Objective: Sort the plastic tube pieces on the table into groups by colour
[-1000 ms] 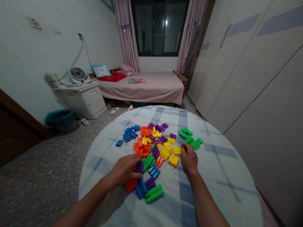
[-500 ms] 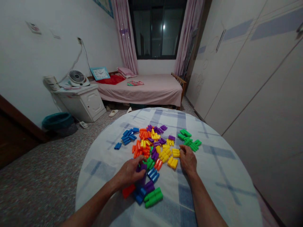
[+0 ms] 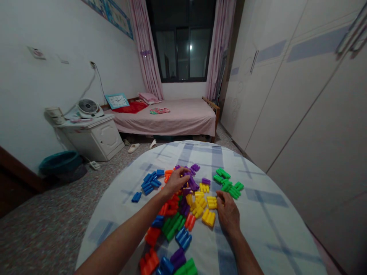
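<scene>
My left hand (image 3: 178, 180) reaches over the far part of the block pile, its fingers curled at a purple block (image 3: 192, 183). Orange blocks (image 3: 172, 204) lie under and beside its wrist. My right hand (image 3: 227, 208) rests on the cloth beside a yellow block (image 3: 211, 203), thumb and forefinger near its right end; whether it grips anything is unclear. Green blocks (image 3: 226, 185) form a group beyond my right hand, and blue blocks (image 3: 150, 183) lie at the left. Nearer to me are a blue block (image 3: 183, 238) and a green block (image 3: 187, 268).
The blocks lie on a round table with a checked cloth (image 3: 258, 233). Beyond it stand a bed (image 3: 183, 118) and a white cabinet (image 3: 106, 139) with a fan (image 3: 88, 107). A wardrobe (image 3: 301, 95) runs along the right.
My left hand has moved away from me, from the near blocks to the far purple ones. My right hand stays by the yellow block. The camera view has tilted upward.
</scene>
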`<action>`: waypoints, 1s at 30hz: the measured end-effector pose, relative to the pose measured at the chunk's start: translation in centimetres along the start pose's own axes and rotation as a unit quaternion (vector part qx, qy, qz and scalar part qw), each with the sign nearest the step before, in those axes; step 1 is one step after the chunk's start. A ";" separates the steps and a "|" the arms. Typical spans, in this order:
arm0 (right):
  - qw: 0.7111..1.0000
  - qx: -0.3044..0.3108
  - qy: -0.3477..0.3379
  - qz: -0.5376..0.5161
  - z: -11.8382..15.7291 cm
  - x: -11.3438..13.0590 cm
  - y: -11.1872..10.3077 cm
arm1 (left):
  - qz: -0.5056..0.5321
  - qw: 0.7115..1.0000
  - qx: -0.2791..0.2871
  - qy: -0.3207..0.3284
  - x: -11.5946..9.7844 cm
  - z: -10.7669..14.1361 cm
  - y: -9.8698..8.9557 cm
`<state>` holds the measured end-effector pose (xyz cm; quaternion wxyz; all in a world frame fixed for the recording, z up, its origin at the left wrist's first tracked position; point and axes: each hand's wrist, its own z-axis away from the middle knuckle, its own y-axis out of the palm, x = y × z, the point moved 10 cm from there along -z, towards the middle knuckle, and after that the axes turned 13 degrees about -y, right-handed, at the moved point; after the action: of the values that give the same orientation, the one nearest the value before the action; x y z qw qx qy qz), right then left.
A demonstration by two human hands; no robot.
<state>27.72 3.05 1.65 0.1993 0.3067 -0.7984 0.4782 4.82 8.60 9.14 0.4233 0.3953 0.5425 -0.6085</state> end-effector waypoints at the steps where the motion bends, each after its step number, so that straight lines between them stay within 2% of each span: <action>1: 1.000 0.001 -0.002 -0.002 0.0 0.0 0.0 | -0.008 1.000 -0.003 0.001 -0.2 -1.4 0.3; 6: 1.000 0.001 -0.002 -0.014 0.1 -0.1 0.1 | -0.057 0.998 -0.035 -0.009 -0.2 -7.1 1.7; 9: 1.000 0.011 0.007 -0.013 0.1 -0.2 0.2 | -0.066 0.996 -0.053 -0.002 -0.2 -8.7 1.7; 11: 1.000 0.012 0.009 -0.010 0.2 -0.2 0.2 | -0.072 0.995 -0.072 0.004 -0.2 -8.7 0.9; 14: 1.000 0.011 0.003 -0.006 0.1 -0.2 0.2 | -0.084 0.990 -0.111 0.033 -0.1 -7.0 -1.2; 17: 1.000 0.011 -0.003 -0.004 0.1 -0.2 0.3 | -0.109 0.976 -0.160 0.095 0.3 -3.2 -3.9; 22: 1.000 0.017 0.006 -0.001 0.1 -0.4 0.4 | -0.143 0.956 -0.220 0.131 4.0 4.0 -7.1; 26: 1.000 0.021 -0.007 0.004 0.1 -0.1 0.2 | -0.161 0.943 -0.254 0.141 6.5 7.3 -7.7; 30: 1.000 0.028 -0.011 0.007 0.0 0.0 0.2 | -0.122 0.958 -0.235 0.113 8.4 7.3 -7.5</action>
<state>27.54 3.10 1.48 0.1784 0.3116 -0.7892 0.4983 -5.20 1.00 4.38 0.3631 0.2814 0.7585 -0.4622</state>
